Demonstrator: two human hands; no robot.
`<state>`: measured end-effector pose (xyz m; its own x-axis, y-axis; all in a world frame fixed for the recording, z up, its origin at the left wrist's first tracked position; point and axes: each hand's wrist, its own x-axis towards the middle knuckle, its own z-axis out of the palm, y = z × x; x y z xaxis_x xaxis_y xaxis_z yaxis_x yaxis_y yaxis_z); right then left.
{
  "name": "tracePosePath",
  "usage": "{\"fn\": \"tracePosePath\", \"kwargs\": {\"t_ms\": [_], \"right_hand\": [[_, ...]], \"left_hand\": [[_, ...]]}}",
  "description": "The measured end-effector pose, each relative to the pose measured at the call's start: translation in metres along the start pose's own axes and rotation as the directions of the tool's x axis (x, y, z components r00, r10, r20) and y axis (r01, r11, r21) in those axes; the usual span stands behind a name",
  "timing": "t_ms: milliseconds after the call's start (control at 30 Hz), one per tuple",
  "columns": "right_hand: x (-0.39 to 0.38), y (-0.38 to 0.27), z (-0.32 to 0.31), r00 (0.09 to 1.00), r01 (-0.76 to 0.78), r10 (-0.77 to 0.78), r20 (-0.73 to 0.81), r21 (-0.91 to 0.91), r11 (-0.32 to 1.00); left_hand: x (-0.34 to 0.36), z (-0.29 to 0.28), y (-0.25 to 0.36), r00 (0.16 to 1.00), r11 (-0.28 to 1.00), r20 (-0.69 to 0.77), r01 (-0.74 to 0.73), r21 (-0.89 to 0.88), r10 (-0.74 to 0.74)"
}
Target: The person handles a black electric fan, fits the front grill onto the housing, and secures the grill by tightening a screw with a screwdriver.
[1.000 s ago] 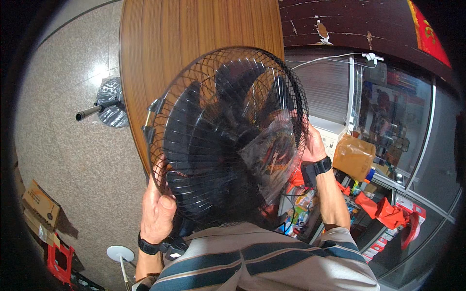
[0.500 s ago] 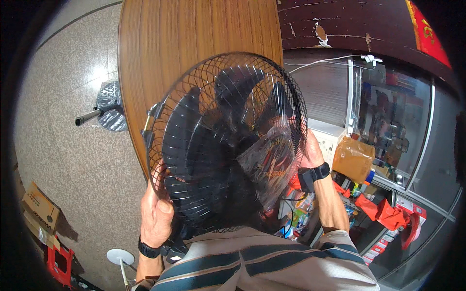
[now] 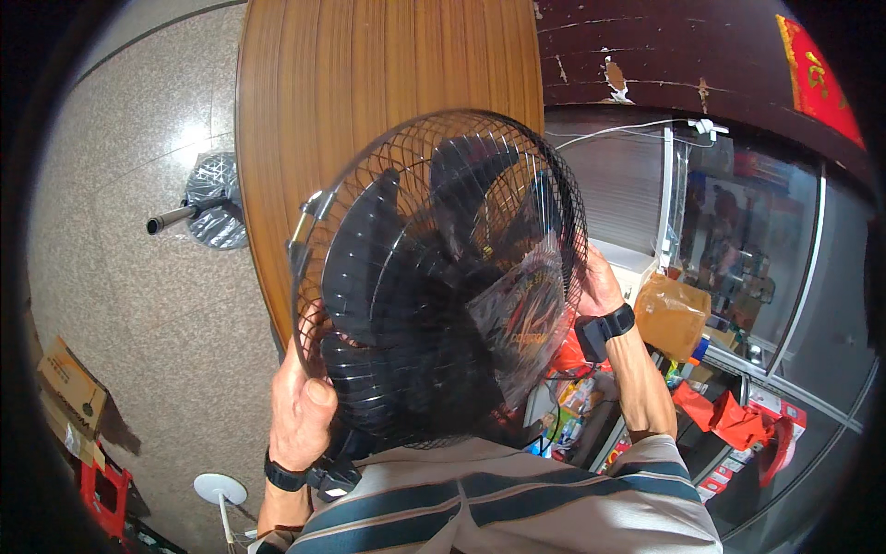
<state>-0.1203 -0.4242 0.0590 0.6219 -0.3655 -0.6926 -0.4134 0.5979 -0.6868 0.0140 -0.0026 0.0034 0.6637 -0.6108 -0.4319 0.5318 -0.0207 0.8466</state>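
Held up close in front of my body is a black fan head (image 3: 406, 305), with dark blades behind a round wire guard. My left hand (image 3: 303, 406) grips its left rim, thumb outside and fingers partly behind the wires. On the far side my right hand (image 3: 600, 282) clasps the right rim, its fingertips hidden by the guard. A clear plastic bag (image 3: 521, 319) with orange print lies against the fan's right part. A metal clip (image 3: 303, 222) sits on the guard's upper left edge.
A wooden table (image 3: 388, 65) stands ahead. On the floor to its left is a plastic-wrapped round base with a pole (image 3: 189, 217). Cardboard boxes (image 3: 72, 392) and a red stool (image 3: 106, 494) are lower left. A jug of amber liquid (image 3: 672, 316) and packed shelves (image 3: 572, 415) stand right.
The fan head has shifted slightly to the right and tilted a little, with both hands still on its rim. The plastic bag has moved along with it.
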Motion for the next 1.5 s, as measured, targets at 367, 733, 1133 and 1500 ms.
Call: {"fn": "tracePosePath", "kwargs": {"t_ms": [367,733,1133,1500], "right_hand": [[0.004,-0.026,0.019,0.994,-0.023,0.034,0.107,-0.097,0.995],[0.034,-0.033,0.014,1.000,-0.009,0.009,-0.002,-0.264,0.965],[0.034,-0.030,0.014,0.999,0.031,-0.036,-0.016,-0.250,0.968],[0.050,-0.059,0.053,0.992,0.109,-0.063,0.108,-0.495,0.862]], "left_hand": [[0.015,0.002,0.008,0.999,0.998,-0.029,0.023,-0.067,-0.025],[0.009,0.000,-0.012,0.999,0.990,0.015,-0.027,-0.136,0.030],[0.011,0.008,-0.017,0.996,0.956,-0.085,-0.002,-0.294,-0.024],[0.013,0.003,-0.011,0.996,0.953,-0.066,0.031,-0.300,-0.053]]}}
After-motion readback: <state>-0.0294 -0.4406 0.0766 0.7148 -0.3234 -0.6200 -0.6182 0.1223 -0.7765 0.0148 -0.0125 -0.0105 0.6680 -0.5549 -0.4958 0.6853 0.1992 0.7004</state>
